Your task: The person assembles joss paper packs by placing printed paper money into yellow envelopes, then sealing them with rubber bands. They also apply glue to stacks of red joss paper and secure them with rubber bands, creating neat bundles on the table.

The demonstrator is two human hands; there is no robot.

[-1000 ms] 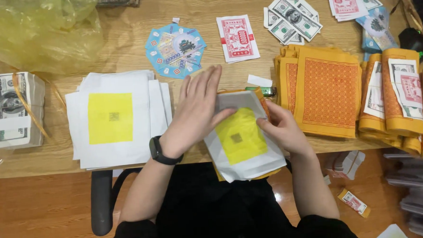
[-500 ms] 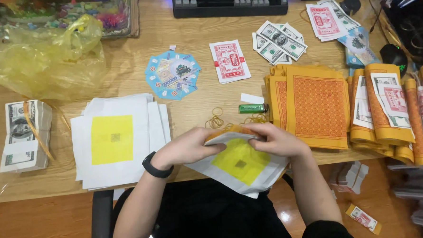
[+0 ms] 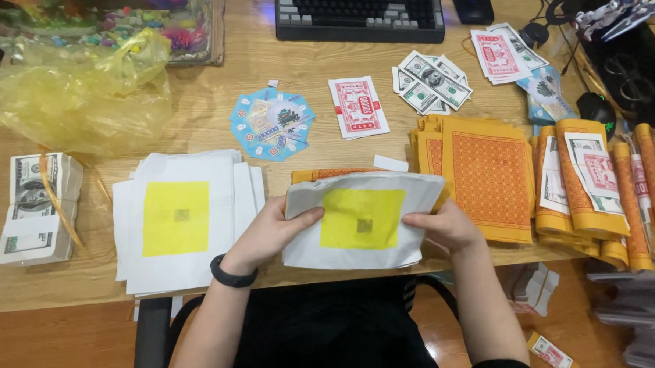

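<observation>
Having lifted it off the wooden desk (image 3: 322, 63) since a moment ago, the left hand (image 3: 274, 230) and right hand (image 3: 447, 226) are both gripping the white paper bundle with a yellow square (image 3: 362, 219) by its ends

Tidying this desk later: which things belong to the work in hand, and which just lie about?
In hand: white bundle, left hand, right hand, white stack, orange sheets.
Lying about: keyboard, yellow bag, banded notes, fan.

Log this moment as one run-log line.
left hand: grips paper bundle | right hand: grips bundle | beside: paper stack
</observation>
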